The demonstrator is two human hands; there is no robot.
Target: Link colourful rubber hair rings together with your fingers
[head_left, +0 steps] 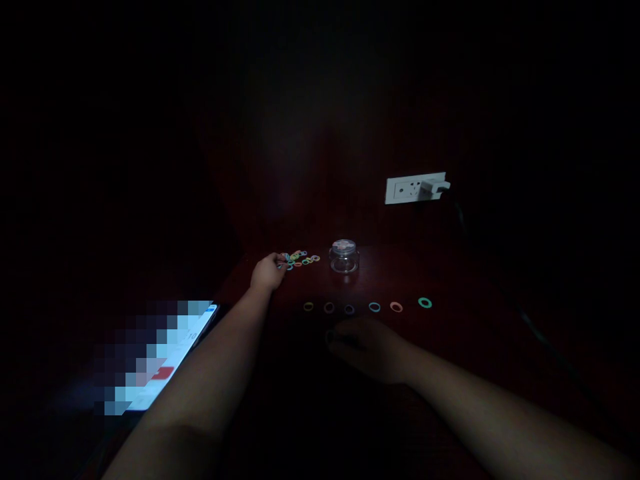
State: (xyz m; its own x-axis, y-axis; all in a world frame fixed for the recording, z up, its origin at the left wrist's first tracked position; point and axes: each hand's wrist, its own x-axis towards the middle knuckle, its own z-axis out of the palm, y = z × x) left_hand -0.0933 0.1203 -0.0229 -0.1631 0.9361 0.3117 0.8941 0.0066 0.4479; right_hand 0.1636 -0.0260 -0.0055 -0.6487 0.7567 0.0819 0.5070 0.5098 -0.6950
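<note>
Small multicolored plastic-looking rings (298, 264) lie piled + in a row on dark-red counter (280, 293). L hand (267, 272), grip slightly open, at pile; R hand (371, 347) near row, grip + hold too dark to tell.

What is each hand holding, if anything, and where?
Right hand: a dim ring at its fingertips, perhaps pinched by the edge; too dark to confirm. Left hand: at the pile of rings, but any hold cannot be told.

A jar (344, 257) is standing on the table (450, 273) at frame center, right of the heaped rings (298, 264); six spaced rings (375, 307) are lying in a row below it.
</note>
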